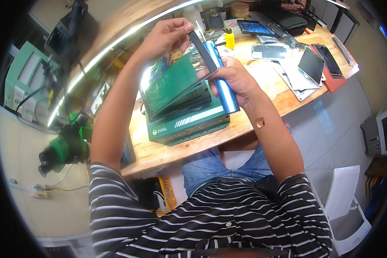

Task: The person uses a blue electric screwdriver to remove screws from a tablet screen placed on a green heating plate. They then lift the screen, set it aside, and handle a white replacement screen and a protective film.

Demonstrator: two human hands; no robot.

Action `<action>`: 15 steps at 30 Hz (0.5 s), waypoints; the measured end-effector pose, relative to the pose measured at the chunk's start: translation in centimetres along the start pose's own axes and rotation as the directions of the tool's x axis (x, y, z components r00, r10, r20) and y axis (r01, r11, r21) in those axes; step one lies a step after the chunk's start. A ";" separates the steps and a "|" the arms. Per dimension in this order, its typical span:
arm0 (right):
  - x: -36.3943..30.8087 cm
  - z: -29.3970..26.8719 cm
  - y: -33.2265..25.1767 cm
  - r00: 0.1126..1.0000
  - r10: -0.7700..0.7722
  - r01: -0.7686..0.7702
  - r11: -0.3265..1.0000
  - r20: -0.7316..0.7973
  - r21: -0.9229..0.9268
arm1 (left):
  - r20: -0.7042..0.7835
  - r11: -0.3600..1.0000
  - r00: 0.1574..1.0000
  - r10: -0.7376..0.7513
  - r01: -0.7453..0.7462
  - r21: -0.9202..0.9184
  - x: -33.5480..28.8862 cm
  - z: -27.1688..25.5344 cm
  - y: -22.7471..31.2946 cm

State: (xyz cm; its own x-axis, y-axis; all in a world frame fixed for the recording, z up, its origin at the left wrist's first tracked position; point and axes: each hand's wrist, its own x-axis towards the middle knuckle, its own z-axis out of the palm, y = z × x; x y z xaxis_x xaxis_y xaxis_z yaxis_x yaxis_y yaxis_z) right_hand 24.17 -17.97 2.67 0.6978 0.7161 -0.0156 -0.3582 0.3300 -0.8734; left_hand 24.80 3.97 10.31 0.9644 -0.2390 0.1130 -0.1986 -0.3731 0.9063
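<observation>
My left hand (173, 36) is raised over the bench, its thumb and fingers pinched at the upper end of a thin, dark, flat piece (203, 50). That piece stands tilted, seen nearly edge-on, so its kind is unclear. My right hand (241, 81) wraps round a thick blue cylindrical tool (226, 95). Its thumb lies by the lower end of the dark piece. Right below both hands sits a green box-shaped device (189, 127), with a green transparent panel (174, 81) tilted up over a dark recessed tray (189, 101).
A yellow bottle (230, 39) stands behind my right hand. Farther right lie a phone-shaped panel (269, 51), a dark tablet-like panel (311, 64) and an orange-backed device (331, 64). A green microscope (64, 150) is at the left; a white chair (346, 215) stands lower right.
</observation>
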 end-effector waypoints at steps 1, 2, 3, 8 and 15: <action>0.0 0.2 0.1 1.000 -0.010 0.010 1.000 0.013 -0.005 | -0.023 1.000 1.000 -0.001 0.001 0.013 -0.4 0.0 0.2; -0.1 0.4 0.2 0.999 -0.030 0.030 1.000 0.020 -0.007 | -0.033 1.000 0.999 0.002 -0.001 0.018 -0.8 -0.2 0.4; -0.1 0.6 0.3 0.999 -0.045 0.043 0.995 -0.017 -0.092 | -0.034 1.000 0.999 0.020 -0.019 0.021 -1.2 -0.4 0.9; -0.4 0.7 0.5 0.967 -0.183 0.077 0.869 -0.174 -0.489 | -0.434 0.959 0.875 0.213 -0.271 -0.077 -7.0 -2.8 4.3; -1.2 -0.8 0.3 0.939 -0.314 0.091 0.624 -0.142 -0.776 | -0.711 0.970 0.683 -0.168 -0.016 -0.244 -21.6 -1.3 1.1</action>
State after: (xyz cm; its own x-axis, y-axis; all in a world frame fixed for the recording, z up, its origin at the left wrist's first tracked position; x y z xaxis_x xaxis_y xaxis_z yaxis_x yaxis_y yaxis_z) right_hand 23.74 -19.24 2.04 0.8554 0.4816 0.1905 0.3218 -0.2061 -0.9241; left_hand 3.97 9.91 9.43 0.8159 0.5368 0.2150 -0.1654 -0.1396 0.9763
